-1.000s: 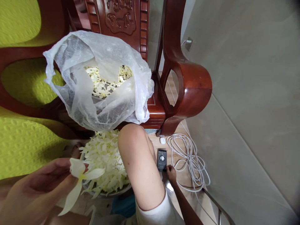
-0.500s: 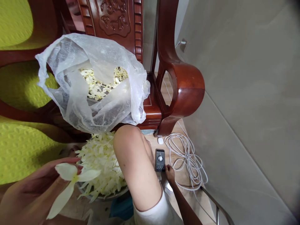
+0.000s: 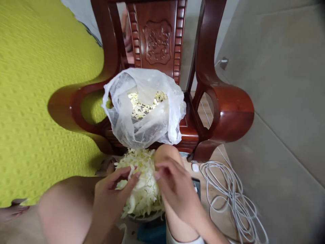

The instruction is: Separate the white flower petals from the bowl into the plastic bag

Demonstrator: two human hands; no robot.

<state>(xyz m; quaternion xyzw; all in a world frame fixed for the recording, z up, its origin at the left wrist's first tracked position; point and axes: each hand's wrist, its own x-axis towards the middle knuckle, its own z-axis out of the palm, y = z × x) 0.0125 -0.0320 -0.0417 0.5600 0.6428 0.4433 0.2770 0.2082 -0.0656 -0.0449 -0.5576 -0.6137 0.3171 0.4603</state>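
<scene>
My left hand (image 3: pixel 111 195) is closed in a pinch on a white flower (image 3: pixel 131 172), partly hidden by the fingers, over the left side of a heap of loose white flowers (image 3: pixel 146 183). The heap fills a round basin (image 3: pixel 147 217), whose rim shows only at the bottom. Opposite, my right hand (image 3: pixel 176 191) hovers above my knee at the heap's right edge. Its thumb and fingertips are drawn together and slightly blurred; whether anything is between them I cannot make out. A gap separates the two hands.
A crumpled translucent plastic bag (image 3: pixel 175 101) with white flowers inside sits on a carved wooden armchair (image 3: pixel 235 113). A phone (image 3: pixel 196 188), a small white case (image 3: pixel 195 167) and a coiled white cable (image 3: pixel 228 193) lie on the floor at right. A yellow textured cover (image 3: pixel 50 101) spreads at left.
My right hand has come up from beside the phone to the flower heap. My left hand has moved right and away from the camera with the flower. The view has shifted left.
</scene>
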